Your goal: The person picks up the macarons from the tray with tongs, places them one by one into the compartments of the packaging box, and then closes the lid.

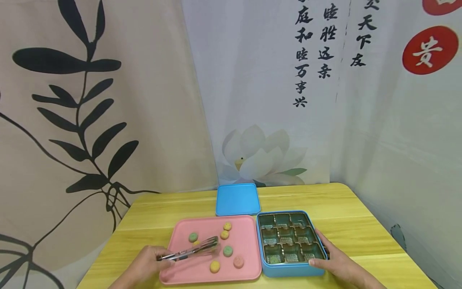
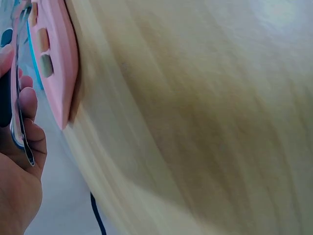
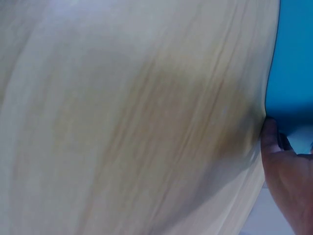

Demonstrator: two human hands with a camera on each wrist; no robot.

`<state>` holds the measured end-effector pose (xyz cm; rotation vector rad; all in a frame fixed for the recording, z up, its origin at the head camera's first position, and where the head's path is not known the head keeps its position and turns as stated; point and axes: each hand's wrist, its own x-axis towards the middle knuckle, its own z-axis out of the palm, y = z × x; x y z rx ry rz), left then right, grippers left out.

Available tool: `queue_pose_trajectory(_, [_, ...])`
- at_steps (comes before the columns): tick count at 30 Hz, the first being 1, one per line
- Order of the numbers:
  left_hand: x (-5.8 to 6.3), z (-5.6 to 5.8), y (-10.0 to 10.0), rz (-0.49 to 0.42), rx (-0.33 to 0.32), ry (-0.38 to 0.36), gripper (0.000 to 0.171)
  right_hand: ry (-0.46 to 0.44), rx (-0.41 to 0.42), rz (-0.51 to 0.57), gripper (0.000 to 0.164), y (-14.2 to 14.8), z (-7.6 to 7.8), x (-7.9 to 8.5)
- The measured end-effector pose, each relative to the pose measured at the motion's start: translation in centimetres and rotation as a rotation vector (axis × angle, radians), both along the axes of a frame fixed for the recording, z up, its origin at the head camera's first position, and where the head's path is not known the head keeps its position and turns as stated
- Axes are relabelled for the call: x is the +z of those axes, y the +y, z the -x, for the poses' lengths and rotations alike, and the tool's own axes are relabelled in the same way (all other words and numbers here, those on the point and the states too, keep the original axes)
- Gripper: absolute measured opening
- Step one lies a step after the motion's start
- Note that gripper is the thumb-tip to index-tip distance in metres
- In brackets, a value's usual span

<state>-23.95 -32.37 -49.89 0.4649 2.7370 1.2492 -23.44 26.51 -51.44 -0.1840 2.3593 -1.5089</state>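
Observation:
My left hand (image 1: 149, 261) grips metal tongs (image 1: 191, 252) by the handle end, their tips reaching over the pink tray (image 1: 180, 275). On the tray lie yellow cookies (image 1: 214, 266), green cookies (image 1: 227, 251) and a pink cookie (image 1: 238, 262). One yellow cookie is partly covered by the tongs; whether the tips hold anything I cannot tell. Right of the tray stands a blue box (image 1: 292, 270) with a divided insert. Something green (image 1: 274, 259) sits in its front left compartment. My right hand (image 1: 333, 257) holds the box's front right corner, thumb at the front rim, fingers along the side.
A blue lid (image 1: 238, 199) lies behind the tray. All stand on a yellow wood-grain table (image 1: 364, 237). A printed curtain (image 1: 162, 100) hangs behind the table's far edge.

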Motion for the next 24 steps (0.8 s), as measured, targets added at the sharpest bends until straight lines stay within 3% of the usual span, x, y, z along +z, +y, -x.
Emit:
queue_pose_trajectory(15, [2.1, 1.4, 2.4, 0.027, -0.003, 0.017, 0.018, 0.043, 0.016, 0.029, 0.101, -0.1, -0.2, 0.1])
queue_pose_trajectory(24, [3.1, 2.6, 4.8, 0.08, -0.03, 0.088, 0.013, 0.025, -0.001, -0.004, 0.102, -0.1, 0.0, -0.2])
